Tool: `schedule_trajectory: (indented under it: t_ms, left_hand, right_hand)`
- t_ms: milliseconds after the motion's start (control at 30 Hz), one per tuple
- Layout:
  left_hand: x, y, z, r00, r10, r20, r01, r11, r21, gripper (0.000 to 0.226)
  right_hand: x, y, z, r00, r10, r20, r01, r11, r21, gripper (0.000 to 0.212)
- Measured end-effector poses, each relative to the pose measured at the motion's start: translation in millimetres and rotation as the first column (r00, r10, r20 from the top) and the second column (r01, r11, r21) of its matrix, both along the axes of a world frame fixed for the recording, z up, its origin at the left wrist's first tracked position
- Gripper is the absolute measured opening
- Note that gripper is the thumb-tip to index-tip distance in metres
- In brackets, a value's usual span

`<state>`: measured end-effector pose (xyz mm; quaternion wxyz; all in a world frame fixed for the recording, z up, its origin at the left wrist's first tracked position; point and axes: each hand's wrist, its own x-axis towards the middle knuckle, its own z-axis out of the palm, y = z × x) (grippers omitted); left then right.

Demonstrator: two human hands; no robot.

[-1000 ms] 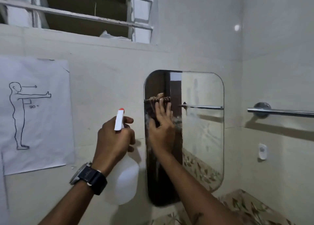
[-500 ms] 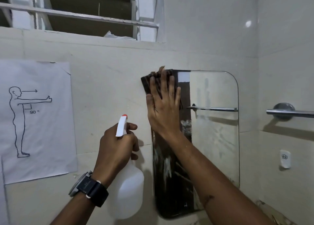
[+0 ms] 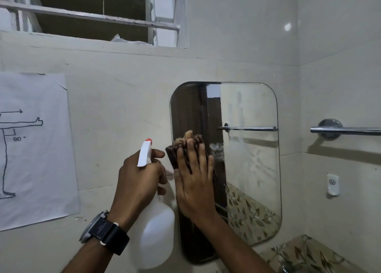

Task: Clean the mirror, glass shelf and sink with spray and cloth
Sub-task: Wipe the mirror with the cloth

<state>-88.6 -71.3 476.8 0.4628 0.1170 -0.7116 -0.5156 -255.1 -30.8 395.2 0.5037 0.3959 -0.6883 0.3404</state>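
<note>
Now the mirror is being wiped along its left edge. The brown cloth is pressed flat against the glass under the right hand, whose grip is spread, fingers straight. The spray bottle is held just beside the mirror in the left hand, grip wrapped around its neck. Firm, overlapping strokes should be carried rightward, where smears are seen on the glass. Neither shelf nor sink can be made out.

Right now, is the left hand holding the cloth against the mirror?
No, the left hand grips the white spray bottle; the right hand presses the brown cloth to the mirror.
</note>
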Motion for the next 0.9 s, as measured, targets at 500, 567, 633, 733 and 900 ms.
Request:
schedule_trajectory:
  t_ms: [500,567,633,733,900]
  left_hand:
    - [-14,7,4,1.0,-0.003,0.02,0.004,1.0,-0.027,0.049]
    - [-9,4,2,1.0,0.0,0.003,0.0,1.0,-0.003,0.042]
    - [-3,1,2,1.0,-0.007,-0.014,0.007,1.0,-0.007,0.044]
    - [2,-3,4,1.0,0.0,-0.02,0.0,1.0,-0.006,0.047]
    - [8,-5,6,1.0,0.008,-0.023,-0.008,1.0,0.001,0.049]
  right_hand:
    - [-27,14,123,1.0,-0.022,0.018,0.025,0.98,-0.196,0.061]
    - [-33,19,128,0.982,-0.037,0.186,0.098,0.938,-0.332,0.06]
    - [-26,14,125,0.977,-0.038,0.21,0.114,0.925,-0.363,0.06]
    - [-18,11,88,0.999,-0.017,-0.045,0.009,0.988,-0.156,0.062]
    - [-20,18,108,0.988,-0.009,0.155,0.06,0.943,-0.327,0.059]
